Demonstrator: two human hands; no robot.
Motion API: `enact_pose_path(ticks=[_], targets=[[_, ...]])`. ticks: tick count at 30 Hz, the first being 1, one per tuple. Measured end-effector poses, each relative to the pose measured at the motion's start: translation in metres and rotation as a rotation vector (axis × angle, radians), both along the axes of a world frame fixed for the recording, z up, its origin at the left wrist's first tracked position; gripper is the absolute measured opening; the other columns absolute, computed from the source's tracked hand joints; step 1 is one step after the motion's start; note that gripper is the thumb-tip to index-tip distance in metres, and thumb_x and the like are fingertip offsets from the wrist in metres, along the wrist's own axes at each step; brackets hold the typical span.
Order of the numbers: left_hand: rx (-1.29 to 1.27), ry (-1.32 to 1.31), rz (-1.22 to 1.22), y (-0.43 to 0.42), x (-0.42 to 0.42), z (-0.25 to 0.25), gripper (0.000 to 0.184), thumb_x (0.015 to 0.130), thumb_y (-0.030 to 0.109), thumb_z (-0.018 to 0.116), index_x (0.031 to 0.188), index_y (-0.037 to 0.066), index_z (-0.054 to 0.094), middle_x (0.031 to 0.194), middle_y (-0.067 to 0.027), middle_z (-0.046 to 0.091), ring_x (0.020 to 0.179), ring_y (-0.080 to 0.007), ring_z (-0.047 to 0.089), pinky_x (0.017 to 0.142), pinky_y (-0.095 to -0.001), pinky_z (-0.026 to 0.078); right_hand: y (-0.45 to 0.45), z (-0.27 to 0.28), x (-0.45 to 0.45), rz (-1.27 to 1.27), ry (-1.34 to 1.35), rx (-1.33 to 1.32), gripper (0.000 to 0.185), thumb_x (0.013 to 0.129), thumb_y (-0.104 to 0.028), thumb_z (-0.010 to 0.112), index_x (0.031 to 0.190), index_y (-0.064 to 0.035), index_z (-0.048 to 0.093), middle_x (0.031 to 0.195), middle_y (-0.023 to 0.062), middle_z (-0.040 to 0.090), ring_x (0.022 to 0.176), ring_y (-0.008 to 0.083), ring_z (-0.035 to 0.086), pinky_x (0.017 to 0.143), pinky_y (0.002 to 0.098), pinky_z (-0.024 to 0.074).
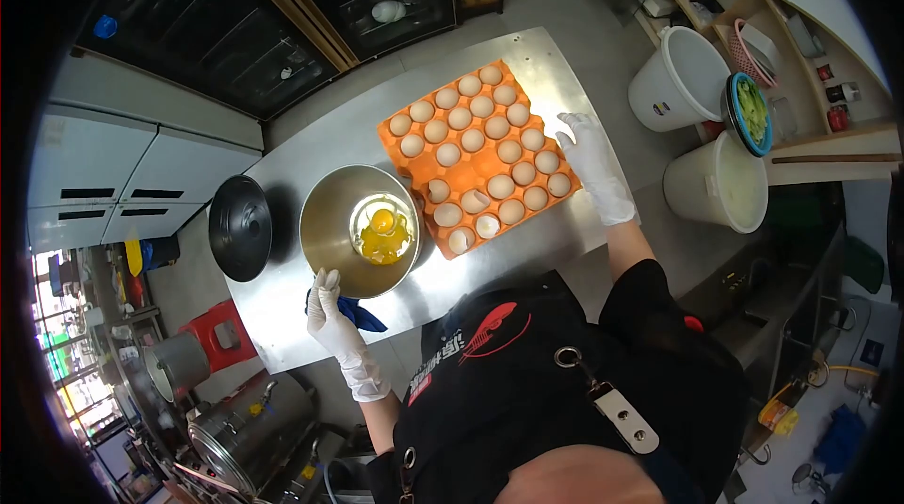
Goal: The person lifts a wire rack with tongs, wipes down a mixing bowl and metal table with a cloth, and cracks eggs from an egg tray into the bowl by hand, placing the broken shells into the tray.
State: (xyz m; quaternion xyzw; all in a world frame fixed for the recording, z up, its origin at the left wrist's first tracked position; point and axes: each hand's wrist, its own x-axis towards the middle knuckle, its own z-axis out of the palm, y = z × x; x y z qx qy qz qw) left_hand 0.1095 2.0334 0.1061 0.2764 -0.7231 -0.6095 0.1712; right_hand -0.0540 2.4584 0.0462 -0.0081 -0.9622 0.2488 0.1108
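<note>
A stainless steel bowl (325, 212) stands on the metal table, with cracked eggs (383, 231) lying in its bottom, at least one yolk whole. Gloved in white, my left hand (336, 320) is closed at the bowl's near-left rim, its fingertips pinching the edge. To the bowl's right, an orange egg tray (485, 163) carries many brown eggs (472, 139) and a few broken eggshells (487, 225) in its near cups. My right hand (595, 170), also gloved, is stretched out beside the tray's right edge, fingers apart and holding nothing.
A black pan (240, 228) sits on the table's left end. Blue cloth (363, 314) lies by the near edge of the metal table (282, 339). White buckets (678, 80) stand at the right, with a blue-rimmed bowl of green vegetables (751, 113). A red stool (218, 334) is at the left.
</note>
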Motion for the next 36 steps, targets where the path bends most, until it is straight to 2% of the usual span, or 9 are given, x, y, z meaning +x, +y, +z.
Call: enact_pose_path(ticks=[6,10,12,16,20,25,28,31,36], targets=[[-0.007,0.005,-0.011,0.004,0.0,0.003,0.033,0.103,0.014,0.045,0.125,-0.007,0.057,0.11,-0.0156,0.069,0.105,-0.0206,0.065,0.096,-0.0312,0.049,-0.014,-0.004,0.0,0.061,0.021,0.009,0.035,0.08,-0.013,0.069,0.113,0.0001,0.066,0.111,0.0155,0.066,0.109,0.0316,0.057,0.096,0.0406,0.0462],[-0.031,-0.001,-0.032,0.003,0.0,0.003,0.033,0.103,0.014,0.045,0.125,-0.008,0.057,0.11,-0.0157,0.069,0.105,-0.0206,0.065,0.097,-0.0316,0.049,-0.041,-0.002,0.001,0.21,-0.02,0.018,0.036,0.079,-0.014,0.068,0.112,-0.0015,0.064,0.112,0.0125,0.065,0.109,0.0302,0.057,0.094,0.0406,0.0465],[-0.013,0.008,-0.025,0.004,0.0,0.004,0.032,0.103,0.013,0.045,0.125,-0.008,0.057,0.11,-0.0157,0.068,0.105,-0.0204,0.065,0.097,-0.0315,0.049,-0.052,-0.006,0.002,0.335,-0.002,0.15,0.038,0.078,-0.014,0.068,0.114,-0.0036,0.064,0.115,0.0095,0.063,0.112,0.0272,0.055,0.095,0.0402,0.0448],[-0.006,-0.003,-0.017,0.006,0.0,0.006,0.031,0.103,0.012,0.046,0.124,-0.007,0.058,0.111,-0.0156,0.068,0.105,-0.0198,0.064,0.098,-0.0314,0.049,-0.063,-0.017,0.003,0.345,-0.054,0.28,0.041,0.077,-0.017,0.07,0.117,-0.0062,0.064,0.112,0.0073,0.062,0.113,0.0258,0.052,0.096,0.0414,0.0412],[0.0,-0.007,-0.003,0.006,0.002,0.004,0.031,0.103,0.013,0.047,0.124,-0.007,0.059,0.11,-0.0154,0.068,0.105,-0.0197,0.064,0.098,-0.0312,0.049,-0.067,-0.017,0.003,0.332,-0.066,0.291,0.042,0.077,-0.016,0.07,0.117,-0.0067,0.064,0.111,0.0077,0.062,0.111,0.0263,0.052,0.097,0.0434,0.0401],[0.01,-0.008,-0.019,0.007,0.004,-0.002,0.031,0.103,0.012,0.047,0.123,-0.007,0.059,0.11,-0.0152,0.069,0.104,-0.0191,0.065,0.097,-0.03,0.049,-0.066,-0.026,0.001,0.32,-0.057,0.272,0.036,0.079,-0.011,0.063,0.115,-0.0063,0.065,0.107,0.0085,0.062,0.11,0.0263,0.053,0.098,0.0437,0.0388],[-0.005,-0.003,-0.01,0.009,0.004,0.0,0.031,0.103,0.012,0.046,0.123,-0.007,0.059,0.11,-0.0154,0.069,0.104,-0.0193,0.065,0.096,-0.0298,0.049,-0.07,-0.029,0.0,0.319,-0.005,0.328,0.034,0.08,-0.007,0.058,0.112,-0.0055,0.066,0.104,0.0084,0.063,0.109,0.0264,0.054,0.098,0.0428,0.0387],[-0.027,-0.003,-0.011,0.009,0.005,0.0,0.031,0.103,0.013,0.046,0.123,-0.007,0.059,0.109,-0.0154,0.069,0.104,-0.0193,0.065,0.096,-0.0301,0.049,-0.073,-0.03,-0.003,0.303,0.032,0.326,0.032,0.076,-0.005,0.059,0.107,-0.0058,0.067,0.099,0.0081,0.063,0.103,0.0282,0.055,0.093,0.0418,0.0416],[-0.03,-0.003,-0.012,0.008,0.009,-0.001,0.031,0.103,0.013,0.046,0.123,-0.007,0.059,0.109,-0.0152,0.069,0.103,-0.0189,0.064,0.095,-0.0302,0.049,-0.073,-0.031,-0.003,0.308,0.045,0.319,0.032,0.076,-0.004,0.058,0.106,-0.0058,0.068,0.098,0.0085,0.063,0.102,0.0285,0.055,0.092,0.0424,0.042]])
